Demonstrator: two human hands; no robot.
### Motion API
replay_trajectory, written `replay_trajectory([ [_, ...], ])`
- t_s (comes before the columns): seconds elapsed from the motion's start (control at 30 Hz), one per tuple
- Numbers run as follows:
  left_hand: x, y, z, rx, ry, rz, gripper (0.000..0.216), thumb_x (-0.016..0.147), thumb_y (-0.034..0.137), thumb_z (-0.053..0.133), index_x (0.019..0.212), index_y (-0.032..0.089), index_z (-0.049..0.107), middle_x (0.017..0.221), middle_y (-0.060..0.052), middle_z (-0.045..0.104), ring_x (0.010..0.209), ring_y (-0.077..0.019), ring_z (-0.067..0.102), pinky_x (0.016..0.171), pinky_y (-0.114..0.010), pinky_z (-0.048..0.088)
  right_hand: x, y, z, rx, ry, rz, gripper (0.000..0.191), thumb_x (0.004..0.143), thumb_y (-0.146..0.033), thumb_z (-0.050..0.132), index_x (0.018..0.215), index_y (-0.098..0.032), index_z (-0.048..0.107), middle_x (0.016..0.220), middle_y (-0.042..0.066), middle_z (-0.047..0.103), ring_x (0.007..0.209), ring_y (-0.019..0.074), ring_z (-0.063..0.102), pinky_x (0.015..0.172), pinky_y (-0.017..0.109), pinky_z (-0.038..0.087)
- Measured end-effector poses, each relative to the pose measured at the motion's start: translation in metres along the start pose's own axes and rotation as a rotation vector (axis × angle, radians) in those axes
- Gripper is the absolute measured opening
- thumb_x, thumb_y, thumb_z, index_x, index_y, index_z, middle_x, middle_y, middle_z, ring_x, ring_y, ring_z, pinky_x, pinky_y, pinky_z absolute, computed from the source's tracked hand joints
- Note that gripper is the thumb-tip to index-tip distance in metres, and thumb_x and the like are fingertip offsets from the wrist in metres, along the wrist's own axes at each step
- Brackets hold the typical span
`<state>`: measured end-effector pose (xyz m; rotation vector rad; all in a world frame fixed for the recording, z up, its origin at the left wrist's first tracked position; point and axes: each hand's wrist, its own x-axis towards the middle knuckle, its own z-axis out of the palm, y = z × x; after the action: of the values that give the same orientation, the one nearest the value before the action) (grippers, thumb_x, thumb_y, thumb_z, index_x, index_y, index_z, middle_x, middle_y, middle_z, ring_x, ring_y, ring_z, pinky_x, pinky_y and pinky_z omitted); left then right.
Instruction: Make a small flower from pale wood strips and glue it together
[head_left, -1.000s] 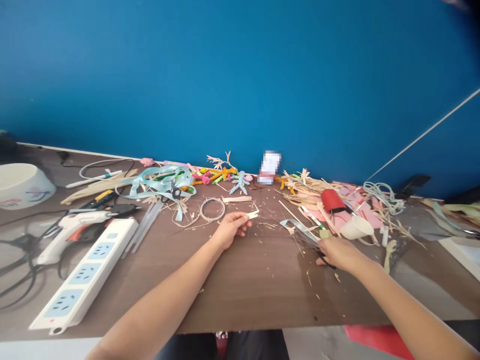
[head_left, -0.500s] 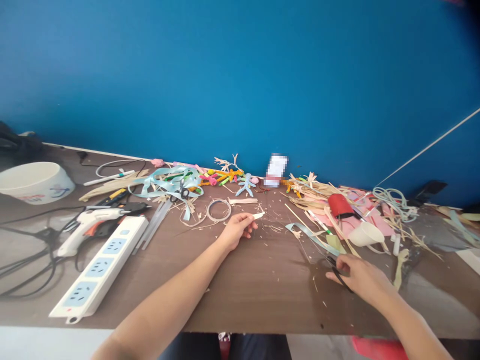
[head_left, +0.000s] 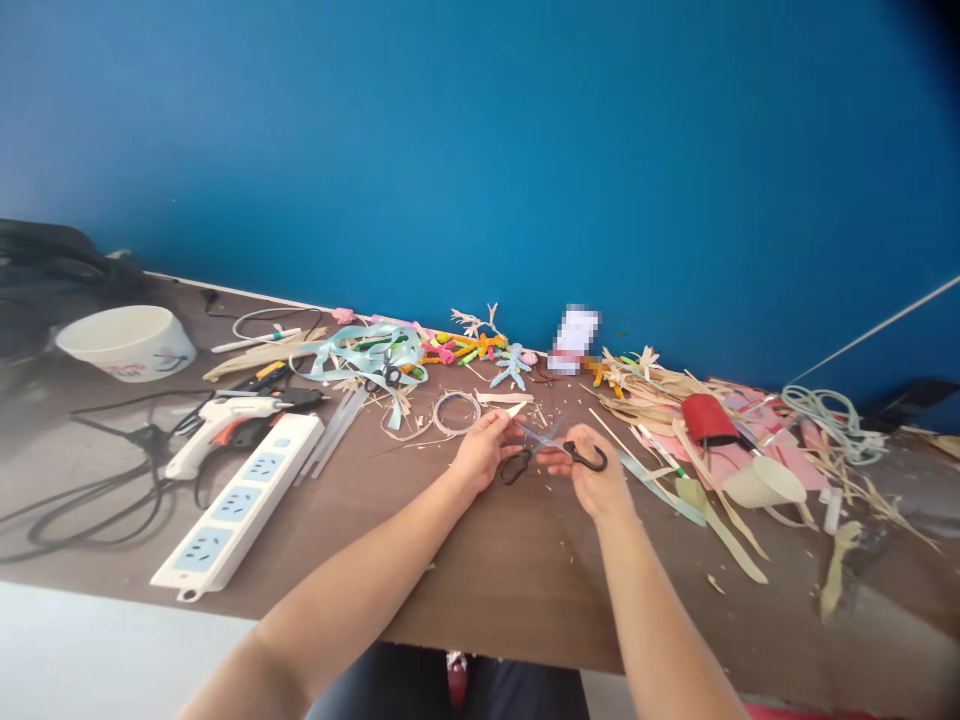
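Pinched in my left hand (head_left: 482,452) is a small pale strip (head_left: 516,409), its pointed end sticking out past the fingertips. My right hand (head_left: 600,478) holds a pair of black-handled scissors (head_left: 585,455) just to the right. The scissors' blades reach left toward my left hand, and one handle loop hangs low between the two hands. Whether the blades touch the strip I cannot tell. Behind my left hand lie a ring-shaped roll (head_left: 456,396) and a flat beige strip (head_left: 504,398), with small scraps scattered around.
At left are a white power strip (head_left: 244,500), a white glue gun (head_left: 217,425), clear glue sticks (head_left: 330,438), black cables and a white bowl (head_left: 126,335). Pale blue ribbon (head_left: 360,350) and fuzzy coloured figures line the blue wall. Dried strips, a red cup (head_left: 709,419) and a white cup (head_left: 765,483) lie right.
My right hand has moved left from the right side of the table with the scissors, which are now beside my left hand. The left hand still pinches the strip. The view has shifted slightly.
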<state>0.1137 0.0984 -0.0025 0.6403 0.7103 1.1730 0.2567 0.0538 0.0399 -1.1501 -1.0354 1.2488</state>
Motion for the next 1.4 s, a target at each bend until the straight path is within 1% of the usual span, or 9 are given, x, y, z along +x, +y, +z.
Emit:
replay_trajectory([
  [0.13, 0.003, 0.005, -0.003, -0.177, 0.128, 0.036, 0.027, 0.069, 0.038, 0.059, 0.084, 0.02, 0.044, 0.104, -0.006, 0.058, 0.083, -0.0154, 0.06, 0.056, -0.02, 0.046, 0.012, 0.017, 0.017, 0.035, 0.144, -0.125, 0.031, 0.066, -0.046, 0.059, 0.066, -0.02, 0.043, 0.069, 0.002, 0.062, 0.054, 0.0165, 0.06, 0.046, 0.025, 0.044],
  [0.4, -0.006, 0.001, 0.007, -0.201, 0.106, -0.026, 0.025, 0.071, 0.037, 0.057, 0.083, 0.021, 0.042, 0.098, -0.006, 0.058, 0.089, -0.0181, 0.059, 0.07, -0.029, 0.047, 0.01, 0.037, 0.03, -0.272, 0.289, -0.434, 0.03, 0.065, -0.037, 0.064, 0.062, -0.02, 0.039, 0.066, 0.0, 0.058, 0.061, 0.0138, 0.056, 0.061, 0.027, 0.045],
  [0.53, -0.007, 0.001, 0.009, -0.241, 0.1, 0.04, 0.027, 0.069, 0.036, 0.059, 0.083, 0.02, 0.042, 0.098, -0.006, 0.056, 0.088, -0.0193, 0.059, 0.072, -0.031, 0.047, 0.005, 0.046, 0.038, -0.426, 0.146, -0.25, 0.032, 0.06, -0.042, 0.066, 0.061, -0.02, 0.043, 0.053, -0.004, 0.052, 0.046, 0.0108, 0.048, 0.045, 0.022, 0.039],
  [0.63, -0.007, 0.003, 0.01, -0.185, 0.059, 0.133, 0.025, 0.069, 0.034, 0.06, 0.083, 0.019, 0.046, 0.104, -0.004, 0.055, 0.087, -0.0178, 0.059, 0.07, -0.027, 0.047, 0.002, 0.048, 0.04, -0.272, -0.13, 0.046, 0.032, 0.07, -0.049, 0.054, 0.062, -0.019, 0.046, 0.048, -0.003, 0.052, 0.033, 0.0086, 0.043, 0.031, 0.02, 0.028],
  [0.77, -0.007, 0.003, 0.012, -0.09, 0.051, 0.148, 0.025, 0.07, 0.036, 0.058, 0.084, 0.019, 0.048, 0.106, -0.004, 0.055, 0.089, -0.0172, 0.059, 0.068, -0.024, 0.046, -0.001, 0.043, 0.034, -0.113, -0.324, 0.163, 0.031, 0.07, -0.046, 0.056, 0.065, -0.016, 0.05, 0.051, -0.001, 0.057, 0.035, 0.0073, 0.044, 0.032, 0.017, 0.028],
  [0.9, -0.008, 0.001, 0.011, -0.042, 0.045, 0.146, 0.027, 0.07, 0.04, 0.057, 0.084, 0.018, 0.049, 0.106, -0.007, 0.056, 0.089, -0.0174, 0.057, 0.064, -0.023, 0.046, -0.001, 0.036, 0.021, 0.004, -0.296, 0.179, 0.028, 0.071, -0.041, 0.057, 0.084, -0.016, 0.053, 0.054, -0.002, 0.057, 0.032, 0.0064, 0.041, 0.03, 0.016, 0.024],
  [1.03, -0.009, 0.0, 0.01, 0.142, 0.047, 0.218, 0.027, 0.072, 0.039, 0.054, 0.087, 0.017, 0.055, 0.103, -0.007, 0.056, 0.085, -0.0159, 0.056, 0.063, -0.023, 0.045, 0.004, 0.032, 0.008, 0.122, -0.152, -0.003, 0.027, 0.073, -0.035, 0.056, 0.095, -0.02, 0.052, 0.059, -0.004, 0.056, 0.032, 0.0032, 0.034, 0.032, 0.016, 0.024],
  [1.27, -0.012, -0.006, 0.007, 0.584, -0.02, 0.367, 0.023, 0.077, 0.037, 0.047, 0.079, 0.017, 0.059, 0.085, -0.005, 0.054, 0.072, -0.0139, 0.049, 0.059, -0.022, 0.04, 0.007, 0.033, 0.007, 0.201, -0.145, -0.037, 0.035, 0.064, -0.024, 0.063, 0.097, -0.023, 0.051, 0.078, -0.002, 0.052, 0.053, 0.0073, 0.045, 0.047, 0.02, 0.042],
  [1.4, -0.014, -0.005, 0.008, 0.734, -0.056, 0.475, 0.021, 0.077, 0.034, 0.047, 0.071, 0.017, 0.058, 0.075, -0.003, 0.052, 0.07, -0.0138, 0.047, 0.064, -0.023, 0.037, 0.008, 0.036, 0.011, 0.183, -0.012, -0.1, 0.027, 0.067, -0.023, 0.061, 0.092, -0.025, 0.05, 0.066, -0.006, 0.046, 0.054, 0.0081, 0.047, 0.05, 0.02, 0.044],
])
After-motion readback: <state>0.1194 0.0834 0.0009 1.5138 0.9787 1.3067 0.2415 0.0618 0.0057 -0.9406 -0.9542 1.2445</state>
